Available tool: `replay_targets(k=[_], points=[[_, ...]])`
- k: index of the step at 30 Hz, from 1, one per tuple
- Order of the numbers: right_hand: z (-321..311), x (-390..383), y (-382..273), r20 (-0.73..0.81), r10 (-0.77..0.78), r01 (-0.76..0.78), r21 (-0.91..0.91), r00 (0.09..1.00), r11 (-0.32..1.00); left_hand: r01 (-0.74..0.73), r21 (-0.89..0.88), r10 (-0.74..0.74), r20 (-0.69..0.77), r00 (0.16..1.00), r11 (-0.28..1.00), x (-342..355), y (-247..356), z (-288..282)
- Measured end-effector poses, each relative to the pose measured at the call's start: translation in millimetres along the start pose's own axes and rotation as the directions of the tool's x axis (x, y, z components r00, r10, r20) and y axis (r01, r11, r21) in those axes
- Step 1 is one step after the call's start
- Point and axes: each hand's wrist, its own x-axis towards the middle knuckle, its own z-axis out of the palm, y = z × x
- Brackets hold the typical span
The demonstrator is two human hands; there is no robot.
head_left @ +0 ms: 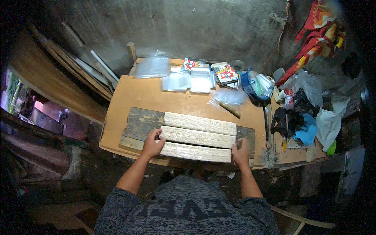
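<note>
Three long whitish slabs with a bumpy, slightly glossy surface, looking like tempeh, lie side by side across a dark worn board. They are the far slab [199, 123], the middle slab [197, 136] and the near slab [196, 152]. My left hand [152, 144] grips the left end of the middle slab, its thumb close to the near slab. At the other end my right hand [241, 152] has its thumb against the middle slab's right corner, with its fingers bent beside the end. Parts of the fingers on both hands are hard to make out.
The dark board [143, 119] rests on an orange-brown table [133, 92]. Stacks of clear plastic bags [176, 81], small printed boxes [225, 73], a blue basket [254, 88] and a brown stick-like tool [230, 110] stand farther back. Crumpled bags [305, 131] cover the right side.
</note>
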Motion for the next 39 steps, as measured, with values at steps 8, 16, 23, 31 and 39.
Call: replay_targets(k=[8, 16, 23, 31, 39], points=[[-4.6, 113.5, -17.6, -0.008, -0.16, 0.151, -0.294, 0.987, 0.944, 0.038, 0.093, -0.017, -0.223, 0.975, 0.995, -47.4, 9.4, -18.4], [39.7, 213.6, 20.0, 0.273, -0.034, 0.143, -0.391, 0.961, 0.909, 0.406, 0.045, -0.358, -0.391, 0.848, 0.913, -155.5, 19.3, -30.0], [47.9, 212.9, 33.5, 0.319, -0.166, 0.292, -0.402, 0.933, 0.868, 0.509, -0.078, -0.488, -0.44, 0.754, 0.857, -220.4, 22.0, 5.1], [-62.7, 125.7, -8.7, 0.216, -0.152, 0.148, 0.037, 0.964, 0.988, 0.362, 0.189, -0.291, -0.323, 0.901, 0.913, -188.3, 60.8, 49.8], [-160.0, 16.0, -16.1, 0.057, -0.283, 0.272, 0.159, 0.957, 0.949, 0.195, 0.269, -0.091, -0.353, 0.931, 0.943, -153.0, 78.4, 83.0]])
